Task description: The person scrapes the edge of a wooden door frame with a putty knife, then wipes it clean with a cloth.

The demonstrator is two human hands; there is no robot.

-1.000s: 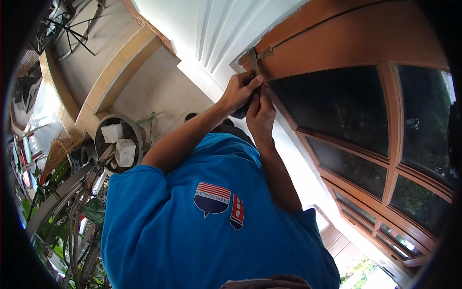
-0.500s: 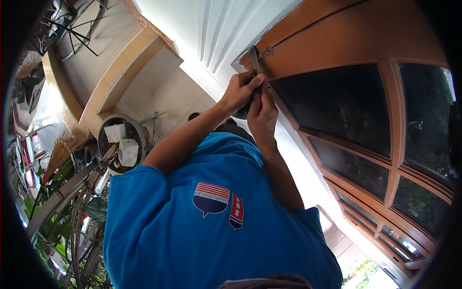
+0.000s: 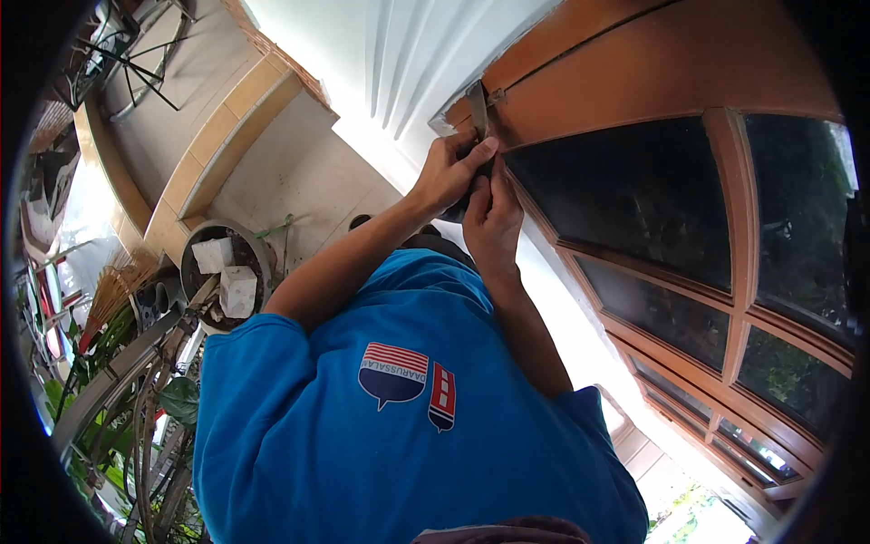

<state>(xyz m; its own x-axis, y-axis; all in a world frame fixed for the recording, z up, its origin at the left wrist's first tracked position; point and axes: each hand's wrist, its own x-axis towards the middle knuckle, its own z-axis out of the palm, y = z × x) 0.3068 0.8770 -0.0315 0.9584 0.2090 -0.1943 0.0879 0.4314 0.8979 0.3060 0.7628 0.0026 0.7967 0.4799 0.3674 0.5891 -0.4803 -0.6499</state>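
My left hand (image 3: pixel 449 172) is closed, with its thumb pressed along a flat-bladed metal tool (image 3: pixel 478 107), possibly a scraper or knife. Just below it, my right hand (image 3: pixel 494 218) is closed around the tool's lower end. The fingers mostly hide the handle. The blade points away from me and lies against the edge of a brown wooden window frame (image 3: pixel 580 77), close to a small metal fitting (image 3: pixel 496 96). Beneath my hands is a dark shape (image 3: pixel 456 211) that I cannot make out.
White moulded wall (image 3: pixel 399 63) adjoins the frame. Glass panes (image 3: pixel 625 190) fill the right side. On the left are a round pot (image 3: pixel 188 272) holding white blocks (image 3: pixel 237 290), a curved tiled ledge (image 3: pixel 213 136), plants (image 3: pixel 177 399) and a broom (image 3: pixel 113 290).
The blade has shifted slightly against the frame edge, and more of its flat face shows. Both hands keep nearly the same grip. The whole view has moved a little.
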